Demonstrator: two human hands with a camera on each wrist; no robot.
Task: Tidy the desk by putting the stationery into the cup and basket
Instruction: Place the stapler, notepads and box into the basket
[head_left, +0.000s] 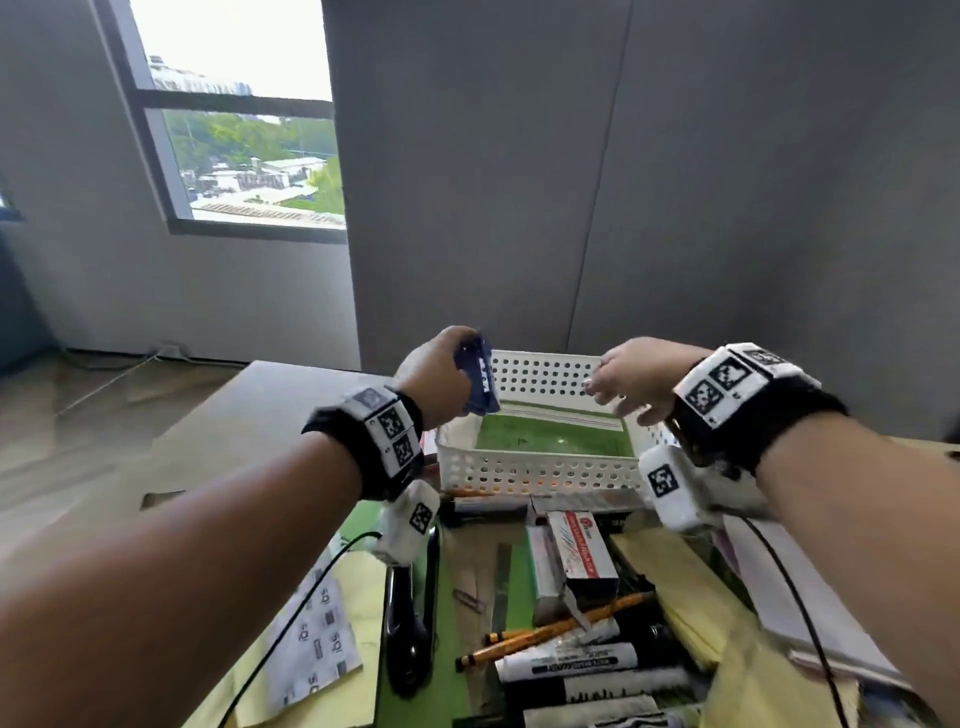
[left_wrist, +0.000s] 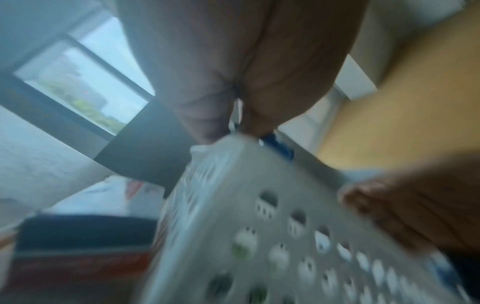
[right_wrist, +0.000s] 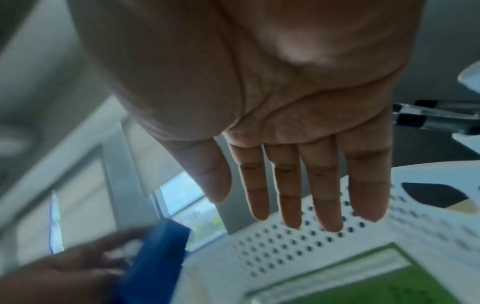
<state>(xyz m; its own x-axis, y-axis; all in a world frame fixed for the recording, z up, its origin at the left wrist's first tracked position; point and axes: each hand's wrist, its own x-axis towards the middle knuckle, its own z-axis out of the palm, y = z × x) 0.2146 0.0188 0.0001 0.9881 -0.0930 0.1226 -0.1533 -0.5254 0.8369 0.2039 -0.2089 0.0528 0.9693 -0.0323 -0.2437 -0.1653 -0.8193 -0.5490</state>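
Observation:
A white perforated basket (head_left: 535, 470) stands at the far side of the desk, showing a green bottom. My left hand (head_left: 441, 371) grips a small blue box (head_left: 480, 382) above the basket's left rim; the box (right_wrist: 155, 261) also shows in the right wrist view. My right hand (head_left: 628, 376) hovers over the basket's right side with fingers (right_wrist: 288, 191) straight, holding nothing. The left wrist view is blurred, with the basket wall (left_wrist: 259, 236) close below. No cup is in view.
In front of the basket lie a red-and-white box (head_left: 582, 545), orange pencils (head_left: 550, 631), white markers (head_left: 571, 665), a black stapler (head_left: 408, 623) and yellow envelopes (head_left: 691, 597). A sticker sheet (head_left: 317, 639) lies at the left. A grey wall rises behind the desk.

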